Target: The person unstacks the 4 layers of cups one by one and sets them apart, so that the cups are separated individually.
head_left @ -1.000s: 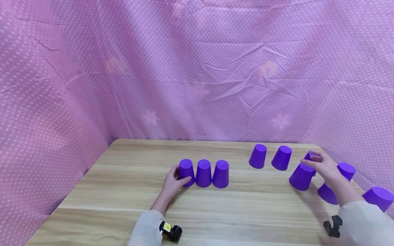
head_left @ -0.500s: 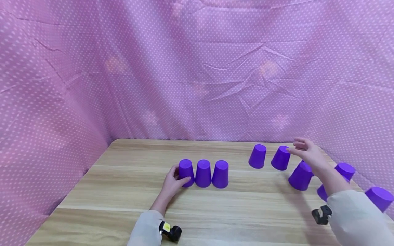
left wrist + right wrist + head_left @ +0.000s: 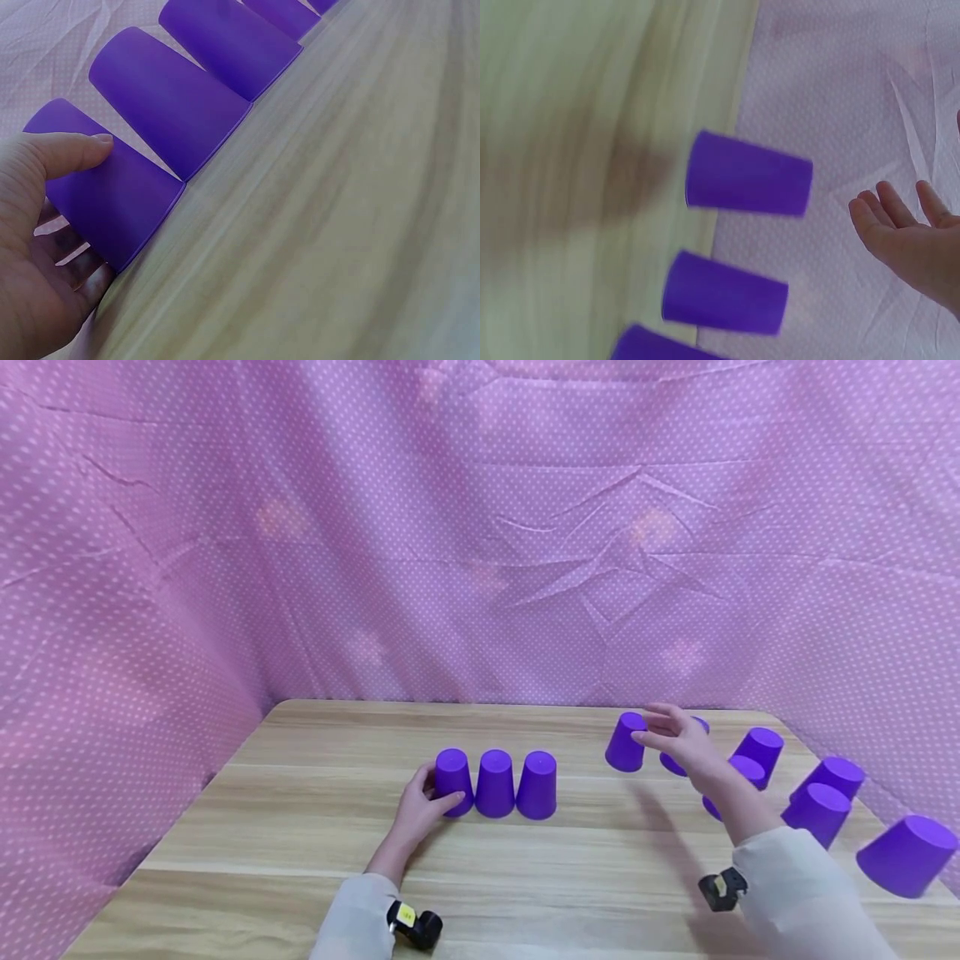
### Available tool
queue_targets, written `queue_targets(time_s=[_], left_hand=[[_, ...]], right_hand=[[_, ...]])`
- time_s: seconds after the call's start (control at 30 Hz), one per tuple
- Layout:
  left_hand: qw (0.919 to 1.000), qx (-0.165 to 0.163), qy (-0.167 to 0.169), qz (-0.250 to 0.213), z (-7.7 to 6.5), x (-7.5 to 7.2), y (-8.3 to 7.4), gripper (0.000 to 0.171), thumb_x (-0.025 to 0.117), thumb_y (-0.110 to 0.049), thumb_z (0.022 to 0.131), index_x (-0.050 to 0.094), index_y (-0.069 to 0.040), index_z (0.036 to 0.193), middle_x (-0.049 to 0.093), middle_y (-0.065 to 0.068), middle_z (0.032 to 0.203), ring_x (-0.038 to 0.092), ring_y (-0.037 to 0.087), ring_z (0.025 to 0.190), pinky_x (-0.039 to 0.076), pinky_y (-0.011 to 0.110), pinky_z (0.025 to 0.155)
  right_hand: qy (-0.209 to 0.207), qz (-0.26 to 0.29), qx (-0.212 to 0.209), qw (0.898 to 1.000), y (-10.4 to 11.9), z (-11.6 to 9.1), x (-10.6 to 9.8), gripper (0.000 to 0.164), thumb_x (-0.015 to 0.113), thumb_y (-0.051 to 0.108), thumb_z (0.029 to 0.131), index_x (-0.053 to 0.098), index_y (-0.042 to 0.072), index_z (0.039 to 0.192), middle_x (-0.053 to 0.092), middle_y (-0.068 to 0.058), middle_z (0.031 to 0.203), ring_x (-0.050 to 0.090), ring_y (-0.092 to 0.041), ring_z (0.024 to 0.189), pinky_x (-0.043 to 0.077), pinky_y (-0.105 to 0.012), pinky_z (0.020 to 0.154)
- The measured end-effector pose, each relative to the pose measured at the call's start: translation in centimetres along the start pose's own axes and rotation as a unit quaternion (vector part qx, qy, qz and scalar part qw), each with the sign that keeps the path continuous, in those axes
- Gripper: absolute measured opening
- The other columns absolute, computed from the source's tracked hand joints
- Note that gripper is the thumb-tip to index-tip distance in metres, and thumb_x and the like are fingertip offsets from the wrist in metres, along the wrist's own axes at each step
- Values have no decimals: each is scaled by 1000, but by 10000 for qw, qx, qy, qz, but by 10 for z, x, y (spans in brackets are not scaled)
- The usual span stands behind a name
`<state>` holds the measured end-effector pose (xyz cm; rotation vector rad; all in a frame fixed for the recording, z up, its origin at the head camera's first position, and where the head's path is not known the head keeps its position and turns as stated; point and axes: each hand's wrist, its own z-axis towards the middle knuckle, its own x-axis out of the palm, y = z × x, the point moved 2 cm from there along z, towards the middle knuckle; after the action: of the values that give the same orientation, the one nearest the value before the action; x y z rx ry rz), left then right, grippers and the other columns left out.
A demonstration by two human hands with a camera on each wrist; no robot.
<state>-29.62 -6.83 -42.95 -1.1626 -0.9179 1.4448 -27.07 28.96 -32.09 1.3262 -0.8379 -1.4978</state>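
Three upside-down purple cups stand side by side in a row at the middle of the table. My left hand [image 3: 417,806] holds the leftmost cup [image 3: 124,191], thumb on its front and fingers round its far side. The middle cup [image 3: 496,785] and the right-hand cup [image 3: 537,787] stand beside it. My right hand [image 3: 684,745] is in the air with fingers apart and holds nothing. Nearest to it is an upside-down purple cup [image 3: 625,743] at the back; the right wrist view shows a gap between the fingers [image 3: 891,206] and the cups.
More upside-down purple cups stand scattered at the right, such as a back cup [image 3: 759,750] and a near cup [image 3: 907,856]. My right forearm partly covers some of them. A pink dotted curtain [image 3: 480,568] hangs behind the wooden table [image 3: 300,827].
My right hand has moved left, from over the right-hand cups to beside the leftmost of the back cups. The left hand stays on its cup.
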Motion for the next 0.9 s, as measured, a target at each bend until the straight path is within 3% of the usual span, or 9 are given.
queue_targets(time_s=[0.43,0.73,0.9], left_hand=[[10000,-23,-17,55,0,0,0,61,70,-7,69,40,5,120,46,24,114,44,35,106,34,41,92],[10000,29,-38,61,-1,0,0,60,69,-6,69,40,5,120,47,24,113,44,35,105,35,42,90],[10000,67,-34,29,0,0,1,59,70,-6,68,41,5,119,48,24,111,45,35,103,37,42,89]], right_hand=[[613,571,15,9965,-14,6,64,59,61,12,78,32,-8,125,39,-29,121,37,-38,111,31,-44,93],[732,707,299,9944,-21,7,96,58,63,8,75,35,-7,124,40,-30,120,35,-42,112,32,-44,92],[756,746,461,9933,-24,8,110,60,66,10,73,37,-5,123,43,-27,118,40,-37,108,35,-43,90]])
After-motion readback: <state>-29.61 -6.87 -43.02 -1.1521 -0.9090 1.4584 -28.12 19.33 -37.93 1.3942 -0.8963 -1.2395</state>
